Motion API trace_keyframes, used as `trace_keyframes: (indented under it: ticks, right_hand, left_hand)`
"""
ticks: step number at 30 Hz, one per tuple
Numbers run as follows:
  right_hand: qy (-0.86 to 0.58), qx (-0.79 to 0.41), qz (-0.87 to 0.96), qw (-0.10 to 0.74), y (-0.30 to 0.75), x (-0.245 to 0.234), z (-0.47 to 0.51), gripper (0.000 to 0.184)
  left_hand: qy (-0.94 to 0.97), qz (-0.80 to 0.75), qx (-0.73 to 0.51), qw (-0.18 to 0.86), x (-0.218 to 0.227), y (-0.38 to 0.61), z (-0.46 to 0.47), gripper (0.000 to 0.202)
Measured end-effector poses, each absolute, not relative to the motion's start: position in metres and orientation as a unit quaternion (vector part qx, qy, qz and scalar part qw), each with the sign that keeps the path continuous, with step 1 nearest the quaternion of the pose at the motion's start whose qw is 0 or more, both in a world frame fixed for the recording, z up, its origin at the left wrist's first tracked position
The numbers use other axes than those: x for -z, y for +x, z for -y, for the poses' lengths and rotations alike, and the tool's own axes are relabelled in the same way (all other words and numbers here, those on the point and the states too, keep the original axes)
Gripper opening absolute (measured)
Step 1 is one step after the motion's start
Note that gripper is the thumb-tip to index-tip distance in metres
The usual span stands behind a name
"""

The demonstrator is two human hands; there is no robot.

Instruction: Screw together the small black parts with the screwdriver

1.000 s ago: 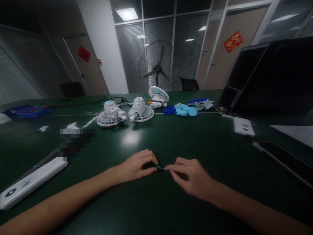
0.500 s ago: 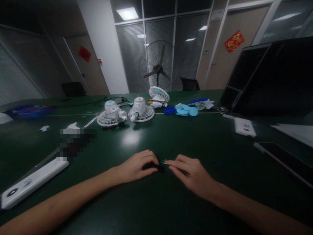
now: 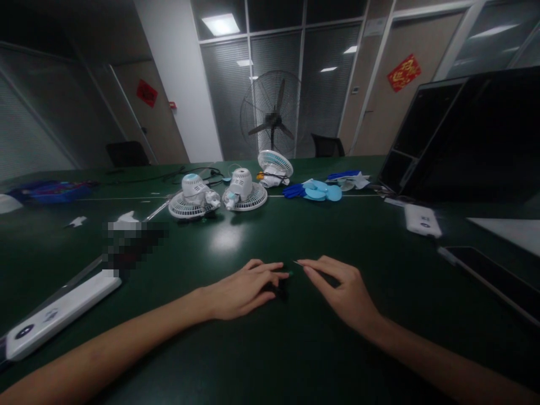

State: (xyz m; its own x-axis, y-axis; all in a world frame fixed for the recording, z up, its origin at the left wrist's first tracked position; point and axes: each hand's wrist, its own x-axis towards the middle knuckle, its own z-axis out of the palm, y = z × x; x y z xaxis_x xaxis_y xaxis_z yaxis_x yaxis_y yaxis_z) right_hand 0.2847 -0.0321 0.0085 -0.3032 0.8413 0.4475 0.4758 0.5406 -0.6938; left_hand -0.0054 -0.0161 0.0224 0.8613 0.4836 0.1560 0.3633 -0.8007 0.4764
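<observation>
My left hand rests low over the green table with its fingers stretched out and apart. At its fingertips lies a small green piece, and a dark object, too dim to make out, shows beside the thumb. My right hand is to the right, thumb and forefinger pinched together. A thin, pale, pointed piece sticks out of that pinch towards the left hand; its kind is unclear.
Small white fans stand face down beyond my hands, beside blue fan blades. A white power bank and a phone lie right, near a large black monitor. Another white device lies left.
My left hand's fingers have straightened from a curled grip near the dark object. My right hand has drawn back slightly, up and right, away from the green piece, still pinching the thin piece.
</observation>
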Motion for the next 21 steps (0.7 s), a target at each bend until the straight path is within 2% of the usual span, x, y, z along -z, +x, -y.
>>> trace_keyframes:
  ticks: [7, 15, 21]
  right_hand:
    - [-0.419, -0.236, 0.779, 0.403, 0.286, -0.013, 0.034, 0.025]
    - [-0.404, -0.258, 0.777, 0.408, 0.288, -0.010, 0.035, 0.026]
    - [-0.408, -0.251, 0.777, 0.408, 0.289, -0.006, 0.035, 0.026]
  left_hand:
    - [0.935, -0.283, -0.147, 0.159, -0.022, -0.023, 0.002, 0.023]
    - [0.889, -0.417, -0.164, 0.088, -0.013, -0.103, -0.036, 0.029]
    - [0.823, -0.545, -0.160, 0.014, -0.002, -0.169, -0.063, 0.042]
